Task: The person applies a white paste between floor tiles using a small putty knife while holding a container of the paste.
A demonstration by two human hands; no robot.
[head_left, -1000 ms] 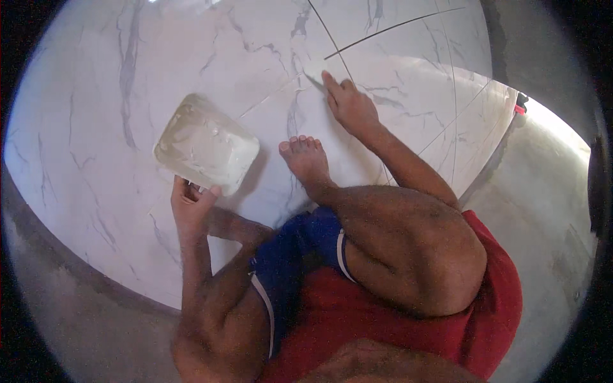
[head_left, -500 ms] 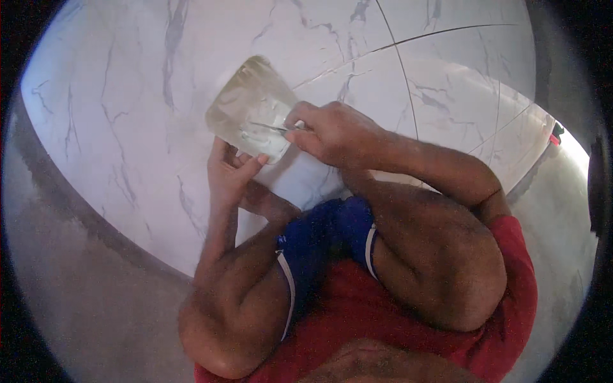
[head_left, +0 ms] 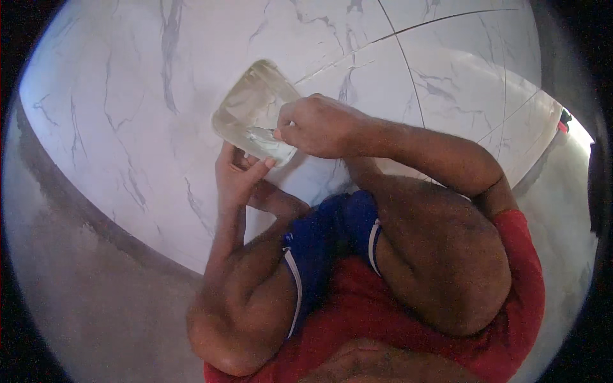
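Left hand (head_left: 239, 175) has the tub (head_left: 252, 102) pinched at its near edge, thumb up top. Right hand (head_left: 322, 127)'s curled round a scraper (head_left: 260, 133), dipping inside by some white paste (head_left: 274, 150).

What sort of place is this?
Probably an unfinished room: pale marble-look tiles with dark joints lie beside bare grey floor, and the left hand holds a tub of whitish paste.
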